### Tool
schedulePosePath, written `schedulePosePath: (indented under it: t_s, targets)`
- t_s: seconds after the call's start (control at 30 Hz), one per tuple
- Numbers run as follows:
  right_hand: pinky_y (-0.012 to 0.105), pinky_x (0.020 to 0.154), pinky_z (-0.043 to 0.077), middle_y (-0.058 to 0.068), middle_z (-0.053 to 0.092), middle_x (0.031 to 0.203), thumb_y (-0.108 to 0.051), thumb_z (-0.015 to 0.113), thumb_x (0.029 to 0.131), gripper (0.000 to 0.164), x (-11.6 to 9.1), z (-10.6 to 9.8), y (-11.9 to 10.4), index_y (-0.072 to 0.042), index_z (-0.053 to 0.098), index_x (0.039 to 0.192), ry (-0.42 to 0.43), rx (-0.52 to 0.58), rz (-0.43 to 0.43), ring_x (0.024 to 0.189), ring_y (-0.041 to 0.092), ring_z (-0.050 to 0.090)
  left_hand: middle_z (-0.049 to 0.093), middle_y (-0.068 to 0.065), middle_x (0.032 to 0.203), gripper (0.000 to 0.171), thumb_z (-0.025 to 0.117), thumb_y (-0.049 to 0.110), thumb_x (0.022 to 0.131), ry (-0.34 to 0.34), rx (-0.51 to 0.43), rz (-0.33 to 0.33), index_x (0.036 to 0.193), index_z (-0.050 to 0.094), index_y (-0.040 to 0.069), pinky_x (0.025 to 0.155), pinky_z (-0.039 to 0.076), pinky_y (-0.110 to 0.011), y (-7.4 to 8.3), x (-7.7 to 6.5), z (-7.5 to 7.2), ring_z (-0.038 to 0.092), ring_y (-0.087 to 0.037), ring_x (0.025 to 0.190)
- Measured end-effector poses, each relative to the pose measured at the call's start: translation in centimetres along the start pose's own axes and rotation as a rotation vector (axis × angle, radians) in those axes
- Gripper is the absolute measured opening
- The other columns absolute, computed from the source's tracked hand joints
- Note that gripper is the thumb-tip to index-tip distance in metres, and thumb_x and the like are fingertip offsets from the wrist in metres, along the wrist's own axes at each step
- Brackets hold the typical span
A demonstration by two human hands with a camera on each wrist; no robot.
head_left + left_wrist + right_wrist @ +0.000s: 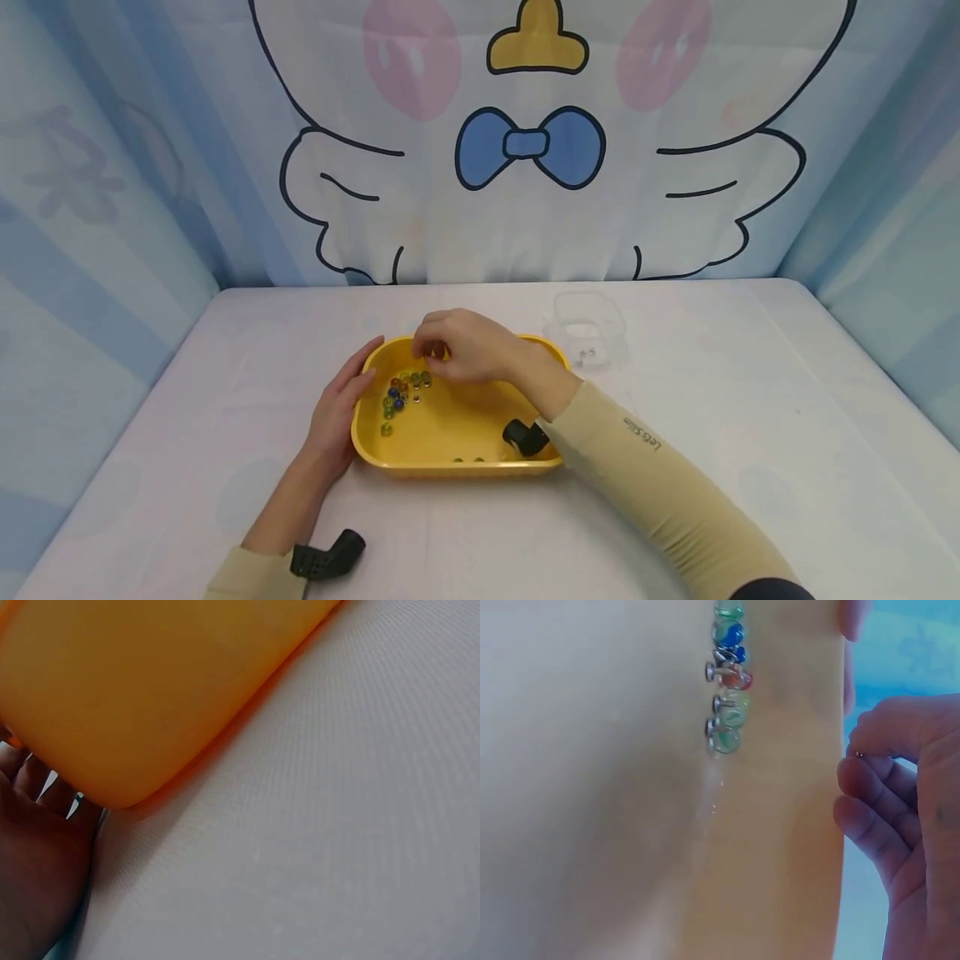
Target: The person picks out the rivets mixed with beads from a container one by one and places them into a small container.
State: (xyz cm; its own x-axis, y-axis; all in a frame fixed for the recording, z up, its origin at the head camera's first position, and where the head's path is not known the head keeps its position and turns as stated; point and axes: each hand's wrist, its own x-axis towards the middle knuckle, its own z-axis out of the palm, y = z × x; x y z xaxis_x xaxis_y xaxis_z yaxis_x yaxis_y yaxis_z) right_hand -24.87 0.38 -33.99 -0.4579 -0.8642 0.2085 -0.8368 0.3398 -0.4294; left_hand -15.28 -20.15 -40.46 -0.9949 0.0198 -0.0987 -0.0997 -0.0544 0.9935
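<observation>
A yellow tray [457, 469] stands on the table, with my left hand [333, 417] holding its left end. The thumb lies at the rim and the fingers run along the outer wall. Over the tray's far rim, my right hand [468, 346] pinches a tiny shiny thing [859, 754] between thumb and forefinger; the fingers hide most of it. Glass marbles [388, 413] in green, blue and amber lie in a cluster at the tray's left side. Among them are small metal studs [709, 672] with round flat heads.
Behind the tray's right end sits a clear plastic box [600, 321] with a few small metal pieces [590, 353] in it. Two more marbles [478, 459] lie by the tray's near wall. Printed curtains [525, 217] hang behind the table and at both sides.
</observation>
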Motion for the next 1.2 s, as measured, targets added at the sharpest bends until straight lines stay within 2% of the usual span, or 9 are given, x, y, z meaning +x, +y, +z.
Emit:
schedulePosePath:
  t_s: [0.27,0.43,0.63,0.93,1.2]
  targets:
    - [0.019,0.075,0.05,0.002,0.066,0.1,-0.003,0.066,0.091,0.015,-0.5,-0.9,0.2,-0.005,0.074,0.104,0.039,0.02,0.054,0.084,0.014,0.057,0.031,0.009,0.161,0.051,0.036,0.021,0.108,0.004,-0.008,0.0,0.159,0.034,0.021,0.118,0.026,-0.031,0.0,0.0,0.1,0.029,-0.01,0.145]
    - [0.022,0.072,0.051,0.002,0.065,0.095,-0.002,0.066,0.09,0.013,-1.3,-1.6,0.8,-0.004,0.073,0.101,0.108,0.049,0.063,0.08,0.015,0.056,0.03,0.009,0.161,0.05,0.037,0.021,0.108,0.008,0.002,0.004,0.158,0.035,0.022,0.119,0.024,-0.032,0.2,0.0,0.0,0.028,-0.01,0.145]
    - [0.025,0.069,0.053,0.002,0.065,0.09,0.001,0.068,0.088,0.011,-2.2,-2.2,1.3,-0.003,0.073,0.098,0.198,0.063,0.045,0.077,0.014,0.057,0.031,0.009,0.161,0.051,0.037,0.02,0.108,0.014,0.001,0.0,0.158,0.036,0.022,0.119,0.024,-0.032,0.2,0.0,0.0,0.028,-0.009,0.145]
    - [0.027,0.07,0.054,0.004,0.068,0.094,0.002,0.068,0.089,0.012,-2.8,-3.8,1.0,-0.002,0.072,0.099,0.261,0.051,0.005,0.078,0.015,0.057,0.032,0.009,0.16,0.051,0.037,0.02,0.108,0.01,-0.005,0.003,0.158,0.035,0.021,0.119,0.025,-0.031,0.2,0.0,0.1,0.029,-0.01,0.144]
    - [0.028,0.07,0.054,0.005,0.067,0.095,0.003,0.068,0.088,0.012,-3.8,-5.0,1.6,-0.002,0.071,0.098,0.331,0.04,0.001,0.078,0.016,0.057,0.031,0.009,0.16,0.051,0.037,0.021,0.108,0.009,0.013,0.002,0.158,0.035,0.022,0.119,0.025,-0.032,0.1,0.0,0.1,0.029,-0.01,0.145]
